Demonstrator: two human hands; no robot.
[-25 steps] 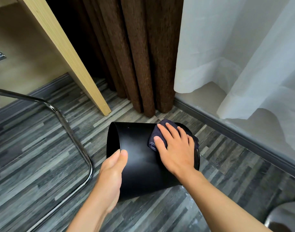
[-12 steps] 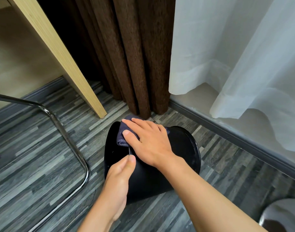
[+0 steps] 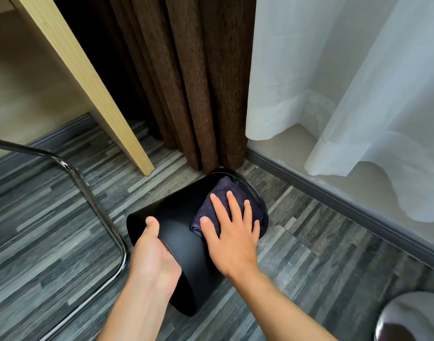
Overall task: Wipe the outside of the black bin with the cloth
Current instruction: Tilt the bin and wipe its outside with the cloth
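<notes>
The black bin (image 3: 179,225) lies on its side on the floor, its open mouth toward me and its base toward the curtains. My left hand (image 3: 153,257) grips the rim of the mouth, thumb on the outside wall and fingers hidden inside. A folded dark purple cloth (image 3: 219,205) rests on the bin's outer wall near the base end. My right hand (image 3: 232,235) lies flat on the cloth with fingers spread, pressing it against the bin.
A chrome chair frame (image 3: 95,207) curves across the floor on the left. A light wooden desk leg (image 3: 93,89) slants down behind the bin. Brown curtains (image 3: 191,82) and white sheer curtains (image 3: 346,82) hang behind. A round metal object (image 3: 413,318) sits bottom right.
My right hand slid the cloth from the mouth end of the bin back toward the base end. The bin has turned so its mouth faces me more, and my left hand now grips the rim.
</notes>
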